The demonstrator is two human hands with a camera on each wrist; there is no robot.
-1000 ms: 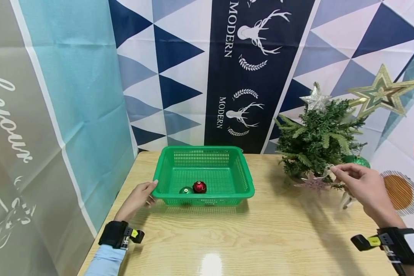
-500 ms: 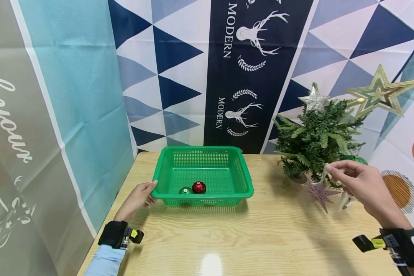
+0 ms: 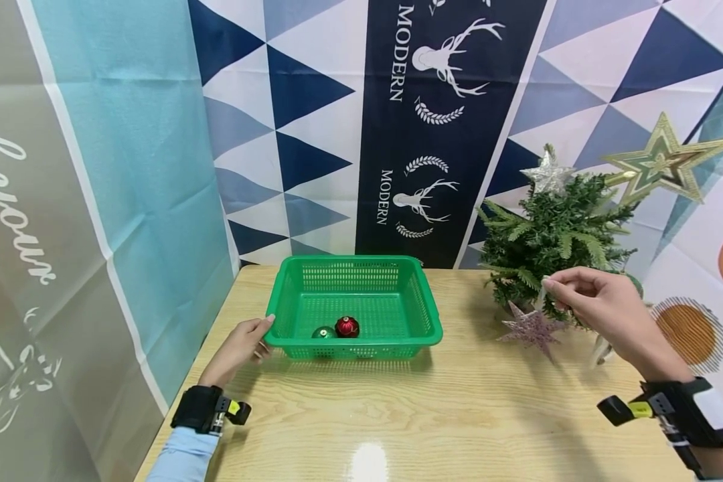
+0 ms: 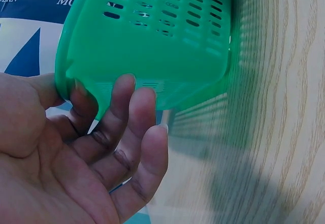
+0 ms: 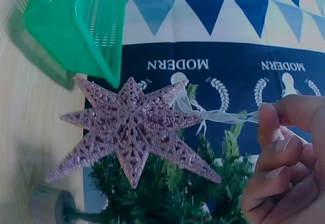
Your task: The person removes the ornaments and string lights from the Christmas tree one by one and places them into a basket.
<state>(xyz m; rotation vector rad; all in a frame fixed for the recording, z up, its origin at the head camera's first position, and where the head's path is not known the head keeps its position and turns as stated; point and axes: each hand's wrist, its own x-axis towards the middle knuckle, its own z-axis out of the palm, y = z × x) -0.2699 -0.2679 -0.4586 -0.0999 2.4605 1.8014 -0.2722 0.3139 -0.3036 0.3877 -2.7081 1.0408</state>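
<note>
At the far left of the head view, a grey and turquoise cloth (image 3: 150, 167) is hanging. At centre left, below the middle, the left hand (image 3: 245, 340) is pinching the rim of a green basket (image 3: 361, 342) near its front corner; in the left wrist view the remaining fingers are curving loosely beside its outer wall. The basket is standing on the wooden table (image 3: 367, 402) near the middle of the frame, with a green ball (image 3: 323, 332) and a red ball (image 3: 347, 327) lying side by side behind its front wall. Right of centre, a pink star (image 3: 533, 328) is hanging on a pale ribbon (image 5: 228, 116) in front of the tree's lower part; whether it is touching the table I cannot tell. The small green tree (image 3: 566, 231) is bearing a silver star (image 3: 548, 175) at its top and a gold star (image 3: 661, 161) towards the upper right. At the right, the right hand (image 3: 605, 311) is pinching the ribbon's end between its fingertips, apart from the pink star.
</note>
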